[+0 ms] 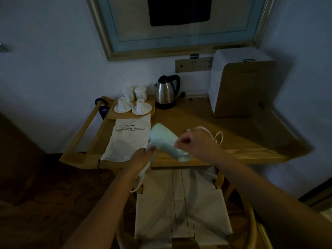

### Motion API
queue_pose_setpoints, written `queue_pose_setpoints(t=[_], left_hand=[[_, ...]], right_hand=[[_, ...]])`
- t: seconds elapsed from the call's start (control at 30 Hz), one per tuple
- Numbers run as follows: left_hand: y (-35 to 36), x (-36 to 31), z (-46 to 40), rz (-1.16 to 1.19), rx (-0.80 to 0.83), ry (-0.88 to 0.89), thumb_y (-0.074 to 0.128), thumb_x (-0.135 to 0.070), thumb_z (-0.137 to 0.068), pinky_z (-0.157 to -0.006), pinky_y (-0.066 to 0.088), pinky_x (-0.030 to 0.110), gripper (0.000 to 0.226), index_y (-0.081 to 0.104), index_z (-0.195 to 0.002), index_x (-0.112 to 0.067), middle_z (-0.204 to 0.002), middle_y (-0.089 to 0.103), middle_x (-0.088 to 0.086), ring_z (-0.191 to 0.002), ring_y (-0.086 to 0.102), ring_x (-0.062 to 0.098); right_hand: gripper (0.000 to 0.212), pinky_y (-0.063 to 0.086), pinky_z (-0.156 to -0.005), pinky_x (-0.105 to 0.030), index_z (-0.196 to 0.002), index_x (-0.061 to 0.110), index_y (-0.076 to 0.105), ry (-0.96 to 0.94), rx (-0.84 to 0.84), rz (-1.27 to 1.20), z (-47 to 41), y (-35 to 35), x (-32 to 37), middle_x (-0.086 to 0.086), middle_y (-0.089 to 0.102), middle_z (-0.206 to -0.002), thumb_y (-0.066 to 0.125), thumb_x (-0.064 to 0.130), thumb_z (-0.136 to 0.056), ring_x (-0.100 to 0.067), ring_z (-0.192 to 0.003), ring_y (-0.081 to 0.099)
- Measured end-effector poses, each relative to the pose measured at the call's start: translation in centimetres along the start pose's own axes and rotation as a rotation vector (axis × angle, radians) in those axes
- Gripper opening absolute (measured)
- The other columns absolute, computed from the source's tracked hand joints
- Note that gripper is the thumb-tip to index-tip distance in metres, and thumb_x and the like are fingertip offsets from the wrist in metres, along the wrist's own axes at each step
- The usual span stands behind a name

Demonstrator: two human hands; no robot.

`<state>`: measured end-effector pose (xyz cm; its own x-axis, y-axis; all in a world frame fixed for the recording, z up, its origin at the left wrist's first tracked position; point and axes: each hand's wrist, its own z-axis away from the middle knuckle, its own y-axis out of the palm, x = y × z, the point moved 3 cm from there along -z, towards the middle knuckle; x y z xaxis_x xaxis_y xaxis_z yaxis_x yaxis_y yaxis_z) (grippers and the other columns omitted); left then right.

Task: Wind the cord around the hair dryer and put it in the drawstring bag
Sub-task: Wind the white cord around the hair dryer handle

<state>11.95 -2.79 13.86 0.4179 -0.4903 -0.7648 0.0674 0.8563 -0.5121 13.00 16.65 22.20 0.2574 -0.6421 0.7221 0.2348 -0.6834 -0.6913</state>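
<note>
Left hand (143, 157) grips hair dryer (166, 141) handle; right hand (193, 141), fisted, pulls white cord (216, 136) taut over desk (233, 141); drawstring bag (129, 139) print blurred, unreadable

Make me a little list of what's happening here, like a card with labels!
left hand: grips the hair dryer by its handle
right hand: closed on the cord, pulling it over the dryer
cord: white, partly looped past the right hand, one end hanging below the left hand
bag: white, flat on the table, left of the dryer
behind: kettle, cups on a tray
dryer in bag: not yet
</note>
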Motion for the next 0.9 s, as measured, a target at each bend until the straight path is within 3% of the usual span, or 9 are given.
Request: queue_pose_setpoints(t=[0.1, 0.27, 0.37, 0.43, 0.6, 0.73, 0.83, 0.9], left_hand=[[-1.5, 0.0, -0.5, 0.26, 0.047, -0.043, 0.046, -0.048, -0.091, -0.041, 0.044, 0.024, 0.047, 0.057, -0.102, -0.004, -0.072, 0.056, 0.01, -0.054, 0.054, 0.019], [-1.6, -1.3, -0.2, 0.71, 0.179, -0.066, 0.044, -0.046, -0.093, -0.035, 0.036, 0.015, 0.037, 0.054, -0.082, -0.012, -0.058, 0.053, 0.003, -0.034, 0.044, 0.011], [-2.5, -2.5, -0.1, 0.839, 0.241, -0.047, 0.04, -0.052, -0.091, -0.034, 0.033, 0.013, 0.044, 0.05, -0.075, -0.013, -0.046, 0.052, 0.0, -0.029, 0.04, 0.01], [-3.4, -2.8, -0.1, 0.884, 0.207, -0.015, 0.046, -0.056, -0.087, -0.033, 0.033, 0.014, 0.043, 0.053, -0.078, -0.014, -0.049, 0.051, 0.0, -0.03, 0.039, 0.01], [-5.9, -2.8, -1.1, 0.908, 0.127, 0.082, 0.053, -0.054, -0.085, -0.033, 0.034, 0.016, 0.034, 0.05, -0.092, -0.02, -0.058, 0.048, 0.001, -0.033, 0.038, 0.009], [-7.2, -2.5, -1.9, 0.886, 0.078, 0.084, 0.052, -0.057, -0.084, -0.032, 0.034, 0.016, 0.036, 0.05, -0.09, -0.022, -0.058, 0.048, 0.001, -0.03, 0.038, 0.009], [-7.6, -2.9, -1.9, 0.85, 0.142, 0.051, 0.038, -0.059, -0.089, -0.033, 0.033, 0.012, 0.041, 0.044, -0.079, -0.02, -0.045, 0.05, -0.003, -0.027, 0.039, 0.009], [-8.0, -3.1, -2.0, 0.843, 0.102, 0.061, 0.037, -0.059, -0.089, -0.033, 0.032, 0.01, 0.043, 0.045, -0.077, -0.019, -0.048, 0.048, -0.003, -0.027, 0.039, 0.008]], right_hand=[[0.017, 0.034, -0.053, -0.012, -0.085, 0.016, 0.068, 0.027, 0.03, -0.033, 1.4, 2.1, -2.6, 0.009, 0.057, -0.07, 0.055, 0.025, -0.09, 0.0, -0.061, 0.05], [0.02, 0.041, -0.048, -0.015, -0.076, 0.014, 0.061, 0.089, 0.148, -0.004, 3.2, 6.3, -6.7, 0.005, 0.056, -0.061, 0.048, 0.018, -0.092, -0.004, -0.051, 0.052], [0.014, 0.049, -0.062, -0.024, -0.081, 0.01, 0.06, 0.04, 0.244, 0.113, 3.8, 7.9, -8.3, -0.006, 0.068, -0.076, 0.05, 0.016, -0.089, -0.015, -0.069, 0.064], [0.011, 0.046, -0.068, -0.026, -0.087, 0.012, 0.06, 0.002, 0.242, 0.231, 3.8, 7.8, -9.1, -0.007, 0.068, -0.088, 0.05, 0.017, -0.089, -0.018, -0.081, 0.063], [0.017, 0.038, -0.06, -0.028, -0.105, 0.018, 0.049, 0.042, 0.052, 0.462, 3.6, 5.4, -11.2, -0.009, 0.064, -0.094, 0.048, 0.016, -0.089, -0.026, -0.09, 0.058], [0.027, 0.044, -0.074, -0.032, -0.111, 0.015, 0.053, 0.024, -0.128, 0.548, 3.1, 3.5, -11.2, -0.008, 0.06, -0.111, 0.052, 0.009, -0.086, -0.027, -0.107, 0.051], [0.021, 0.037, -0.066, -0.028, -0.102, 0.014, 0.06, 0.039, -0.221, 0.586, 3.1, 2.5, -11.1, -0.009, 0.063, -0.101, 0.047, 0.006, -0.088, -0.026, -0.099, 0.056], [0.016, 0.036, -0.06, -0.027, -0.094, 0.014, 0.062, 0.092, -0.287, 0.529, 3.0, 2.1, -11.3, -0.009, 0.065, -0.088, 0.05, 0.008, -0.087, -0.026, -0.085, 0.061]])
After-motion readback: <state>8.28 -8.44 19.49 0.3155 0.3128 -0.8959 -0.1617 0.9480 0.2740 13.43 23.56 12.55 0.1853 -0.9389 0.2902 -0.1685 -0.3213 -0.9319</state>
